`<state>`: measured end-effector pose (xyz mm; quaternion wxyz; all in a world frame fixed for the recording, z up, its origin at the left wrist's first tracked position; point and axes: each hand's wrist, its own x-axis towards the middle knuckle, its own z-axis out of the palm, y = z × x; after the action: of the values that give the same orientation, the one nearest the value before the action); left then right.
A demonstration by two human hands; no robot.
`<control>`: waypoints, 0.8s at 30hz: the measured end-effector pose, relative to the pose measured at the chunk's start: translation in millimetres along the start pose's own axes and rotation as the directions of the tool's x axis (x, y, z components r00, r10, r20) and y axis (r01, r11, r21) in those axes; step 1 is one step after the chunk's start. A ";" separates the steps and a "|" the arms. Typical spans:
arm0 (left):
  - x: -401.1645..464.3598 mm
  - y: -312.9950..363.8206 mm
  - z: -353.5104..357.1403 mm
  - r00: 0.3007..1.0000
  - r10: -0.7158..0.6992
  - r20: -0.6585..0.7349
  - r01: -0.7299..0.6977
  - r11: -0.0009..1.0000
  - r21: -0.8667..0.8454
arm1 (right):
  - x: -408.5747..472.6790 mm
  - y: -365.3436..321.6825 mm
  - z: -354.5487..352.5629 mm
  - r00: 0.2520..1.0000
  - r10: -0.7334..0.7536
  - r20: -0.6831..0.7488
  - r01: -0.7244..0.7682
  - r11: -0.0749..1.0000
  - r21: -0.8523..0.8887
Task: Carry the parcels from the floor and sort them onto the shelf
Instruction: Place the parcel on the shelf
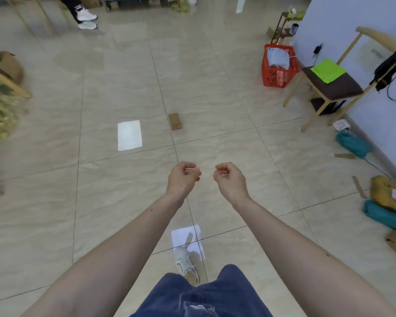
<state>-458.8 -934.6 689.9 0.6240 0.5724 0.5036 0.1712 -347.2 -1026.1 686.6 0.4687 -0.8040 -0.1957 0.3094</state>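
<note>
My left hand (184,177) and my right hand (229,177) are held out side by side over the tiled floor, both with fingers curled shut and nothing in them. Ahead on the floor lie a flat white parcel (129,135) and a small brown cardboard box (175,121). A second white parcel (188,239) lies under my foot, between my arms. At the right wall lie a yellow-brown parcel (386,193) with a label and two teal bags (352,144) (385,216). No shelf is in view.
A red plastic basket (277,72) holding grey bags stands at the back right beside a wooden chair (334,85) with a green sheet on it. Another person's legs (82,12) stand at the far left back. Blurred cardboard and greenery (0,106) fill the left edge.
</note>
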 end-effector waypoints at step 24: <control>384.7 159.4 -161.7 0.998 -0.026 -0.050 0.027 1.000 0.004 | 341.4 -210.0 209.5 0.994 -0.005 0.112 0.014 0.997 -0.078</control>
<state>-367.2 -497.4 691.2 0.6121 0.5627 0.5270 0.1759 -245.2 -585.5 685.7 0.4266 -0.8023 -0.2374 0.3435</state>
